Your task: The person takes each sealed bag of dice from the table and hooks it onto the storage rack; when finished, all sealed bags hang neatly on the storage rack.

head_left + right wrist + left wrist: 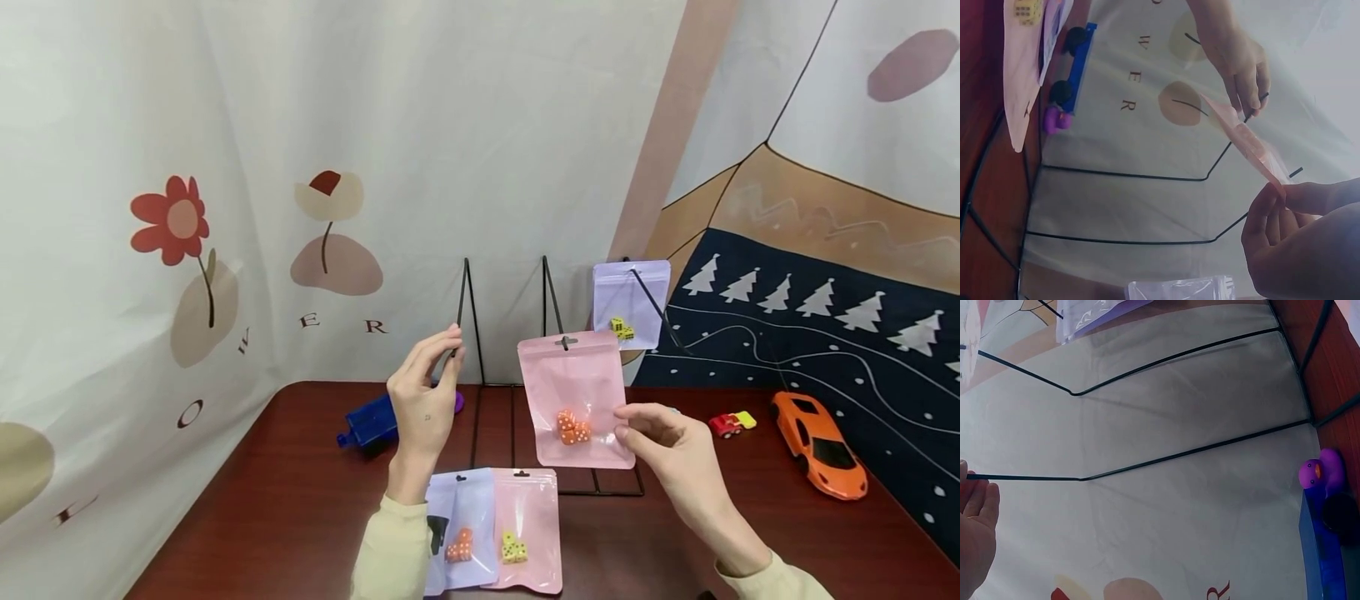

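Note:
My right hand (671,454) pinches the lower right edge of a pink zip pouch (566,375) with orange dice (572,428) inside. The dark end of the rack's middle hook (552,296) shows at the pouch's hang hole. With thumb and fingertips, my left hand (423,387) pinches the end of the left hook (1029,478). On the right hook (652,300) hangs a lilac pouch (630,292) holding yellow dice. In the right wrist view the pink pouch (1247,140) appears nearly edge-on between both hands.
In front of the black wire rack (615,493) lie lilac pouches (472,500) and a pink pouch (532,508) with yellow dice. A blue toy vehicle (371,423) and purple duck (1332,472) are at left. An orange toy car (821,450) and small red-yellow car (727,425) stand right.

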`<state>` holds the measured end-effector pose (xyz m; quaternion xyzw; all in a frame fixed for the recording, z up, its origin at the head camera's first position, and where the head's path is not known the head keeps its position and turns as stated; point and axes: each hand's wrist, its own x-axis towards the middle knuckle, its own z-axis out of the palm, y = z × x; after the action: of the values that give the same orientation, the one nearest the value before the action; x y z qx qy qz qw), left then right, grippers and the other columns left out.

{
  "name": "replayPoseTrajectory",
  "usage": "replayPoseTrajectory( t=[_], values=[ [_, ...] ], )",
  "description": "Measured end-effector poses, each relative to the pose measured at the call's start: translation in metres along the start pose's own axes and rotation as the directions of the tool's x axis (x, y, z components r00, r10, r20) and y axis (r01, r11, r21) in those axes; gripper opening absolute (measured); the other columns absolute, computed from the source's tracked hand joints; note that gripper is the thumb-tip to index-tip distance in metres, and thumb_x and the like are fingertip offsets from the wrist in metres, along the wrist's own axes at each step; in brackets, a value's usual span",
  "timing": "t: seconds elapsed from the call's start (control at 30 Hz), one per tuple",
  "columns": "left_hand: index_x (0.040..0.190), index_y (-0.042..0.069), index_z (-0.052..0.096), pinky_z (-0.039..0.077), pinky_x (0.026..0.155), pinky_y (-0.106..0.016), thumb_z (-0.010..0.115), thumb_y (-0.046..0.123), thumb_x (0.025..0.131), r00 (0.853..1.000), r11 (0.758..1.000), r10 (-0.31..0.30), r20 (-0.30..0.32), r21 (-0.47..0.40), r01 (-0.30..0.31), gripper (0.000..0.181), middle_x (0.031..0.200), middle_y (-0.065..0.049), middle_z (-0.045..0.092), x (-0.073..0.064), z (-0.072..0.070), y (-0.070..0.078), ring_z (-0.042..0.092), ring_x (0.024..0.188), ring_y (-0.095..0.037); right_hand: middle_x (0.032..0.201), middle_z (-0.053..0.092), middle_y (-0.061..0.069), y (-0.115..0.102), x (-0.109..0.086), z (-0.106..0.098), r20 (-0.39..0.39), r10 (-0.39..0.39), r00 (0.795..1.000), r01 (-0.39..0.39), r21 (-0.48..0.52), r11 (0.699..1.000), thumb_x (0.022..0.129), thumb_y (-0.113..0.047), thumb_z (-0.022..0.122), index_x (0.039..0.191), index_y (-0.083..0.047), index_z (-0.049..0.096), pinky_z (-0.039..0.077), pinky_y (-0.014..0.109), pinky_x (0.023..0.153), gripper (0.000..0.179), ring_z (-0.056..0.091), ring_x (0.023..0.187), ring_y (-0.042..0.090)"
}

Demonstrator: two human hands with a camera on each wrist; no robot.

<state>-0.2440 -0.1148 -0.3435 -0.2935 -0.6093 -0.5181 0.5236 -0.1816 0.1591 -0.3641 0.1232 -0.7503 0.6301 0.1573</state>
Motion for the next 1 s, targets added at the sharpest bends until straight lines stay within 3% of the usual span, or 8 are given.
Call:
replayPoseTrajectory(
  t=[0.53, 1.0],
  values=[
    [0.096, -0.005, 0.069, 0.051, 0.09, -0.039, 0.065, -0.016, 0.08, 1.0, 1.0, -0.005, 0.006, -0.016, 0.005, 0.02, 0.103, -0.018, 0.067, -0.001, -0.002, 0.0, 0.064, 0.101, -0.031, 0.09, 0.069, 0.001, 0.006, 0.024, 0.007, 0.025, 0.035, 0.999, -0.036, 0.03, 0.999, 0.088, -0.008, 0.069, 0.108, 0.006, 0.066, 0.054, 0.02, 0.071, 0.025, 0.06, 0.08, 0.014],
    [0.095, -0.005, 0.069, 0.052, 0.089, -0.039, 0.065, -0.016, 0.08, 1.0, 1.0, 0.006, 0.004, -0.016, -0.006, 0.019, 0.102, -0.018, 0.067, 0.0, 0.001, 0.001, 0.064, 0.101, -0.03, 0.086, 0.067, -0.002, 0.011, 0.045, 0.018, -0.009, 0.032, 0.999, -0.031, 0.096, 0.995, 0.086, -0.002, 0.069, 0.107, 0.009, 0.065, 0.051, 0.018, 0.066, 0.023, 0.057, 0.079, 0.013]
  ],
)
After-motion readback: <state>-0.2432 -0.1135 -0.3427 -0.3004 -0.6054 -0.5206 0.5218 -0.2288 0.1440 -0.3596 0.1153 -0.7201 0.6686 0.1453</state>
